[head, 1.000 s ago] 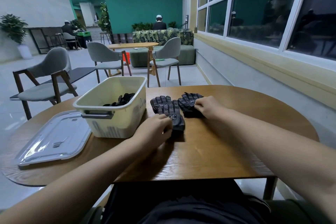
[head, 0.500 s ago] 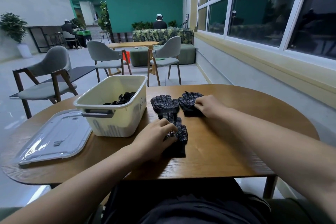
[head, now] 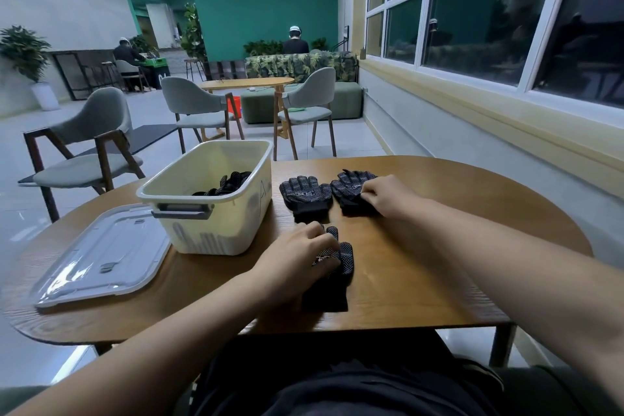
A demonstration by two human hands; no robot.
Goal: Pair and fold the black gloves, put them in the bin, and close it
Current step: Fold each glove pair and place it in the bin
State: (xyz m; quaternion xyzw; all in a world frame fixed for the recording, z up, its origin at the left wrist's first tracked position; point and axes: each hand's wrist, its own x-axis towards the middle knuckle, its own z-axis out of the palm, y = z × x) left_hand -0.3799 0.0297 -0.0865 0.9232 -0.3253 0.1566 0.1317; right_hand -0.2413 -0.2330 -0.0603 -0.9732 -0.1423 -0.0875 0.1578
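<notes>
Three black dotted gloves lie on the round wooden table [head: 422, 287]. My left hand [head: 297, 260] grips the nearest glove [head: 334, 277] close to the table's front edge. A second glove [head: 305, 197] lies flat and untouched beyond it, to the right of the bin. My right hand [head: 385, 194] pinches the cuff side of the third glove [head: 351, 184], farther right. The cream plastic bin [head: 209, 213] stands open at centre left, with black gloves [head: 226, 184] inside it. Its clear lid [head: 101, 257] lies flat on the table to the left of the bin.
Grey chairs [head: 91, 149] and another wooden table [head: 250, 83] stand on the floor beyond my table. A wall with windows [head: 489, 20] runs along the right. Two people sit far back in the room.
My left hand has dragged one glove toward me, off the glove it lay on, down to the front of the table. My right hand stays on the right glove.
</notes>
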